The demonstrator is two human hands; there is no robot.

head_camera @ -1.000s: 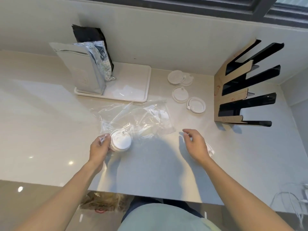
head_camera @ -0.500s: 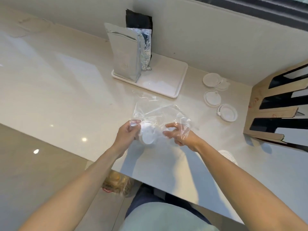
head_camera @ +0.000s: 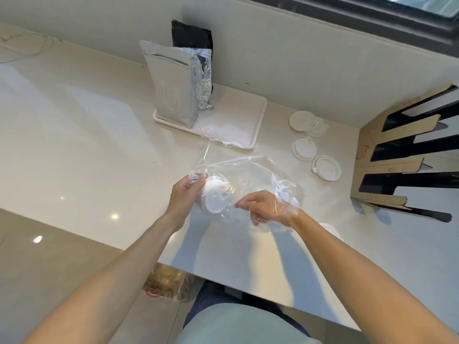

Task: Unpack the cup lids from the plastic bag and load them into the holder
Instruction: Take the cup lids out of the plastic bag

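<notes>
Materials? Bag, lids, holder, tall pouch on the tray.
Bag: thin clear plastic film, glossy, wrinkled, see-through. Lids: white plastic, likely matte. Holder: looks like brown cardboard faces, glossy black slots. Pouch: silvery foil laminate, probably; creased, reflective side.

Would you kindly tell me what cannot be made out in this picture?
- Head view: lid count in the stack; clear plastic bag and left hand hide it.
- Right hand fingers, blurred under the film.
- Holder: cut off by the right edge.
</notes>
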